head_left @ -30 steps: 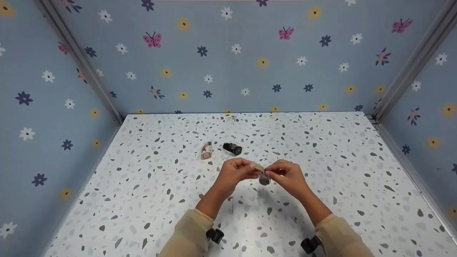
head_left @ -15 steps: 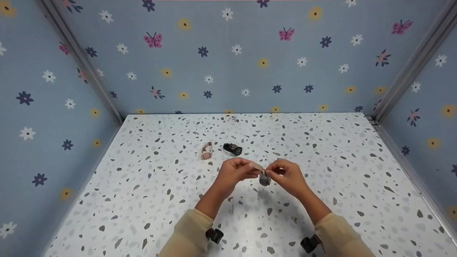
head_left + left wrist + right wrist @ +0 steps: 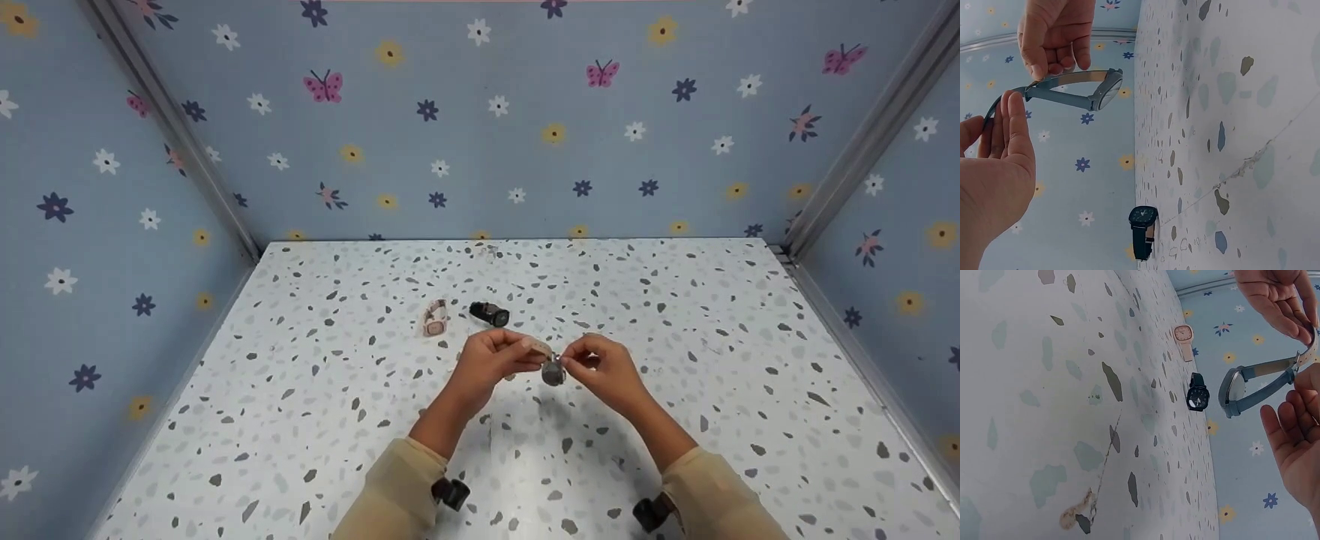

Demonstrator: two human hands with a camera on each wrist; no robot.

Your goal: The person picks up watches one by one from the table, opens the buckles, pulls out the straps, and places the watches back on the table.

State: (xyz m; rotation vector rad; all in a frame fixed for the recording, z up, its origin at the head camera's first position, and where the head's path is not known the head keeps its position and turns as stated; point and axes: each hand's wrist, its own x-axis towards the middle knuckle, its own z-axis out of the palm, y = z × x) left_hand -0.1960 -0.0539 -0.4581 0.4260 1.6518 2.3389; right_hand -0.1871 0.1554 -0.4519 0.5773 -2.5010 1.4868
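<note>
A wristwatch (image 3: 553, 373) with a blue-grey strap hangs between both hands above the table. My left hand (image 3: 491, 364) pinches the long free end of its strap, whose pale underside has punched holes. At the buckle (image 3: 1297, 363), my right hand (image 3: 607, 371) pinches the strap between thumb and fingertip. The strap is threaded through the buckle and forms a loop. In the right wrist view the round watch case (image 3: 1233, 391) dangles at the far end of that loop, with its dial mostly turned away.
Beyond the hands, a black watch (image 3: 491, 313) and a pink watch (image 3: 434, 319) lie side by side on the speckled white table (image 3: 337, 435). Flower-patterned blue panels (image 3: 480, 150) enclose the back and both sides. Black wrist cameras (image 3: 451, 494) sit on the sleeves.
The watch case has swung slightly left and up below the fingertips. Both hands keep their pinch on the strap with only tiny shifts; the two watches on the table stay put.
</note>
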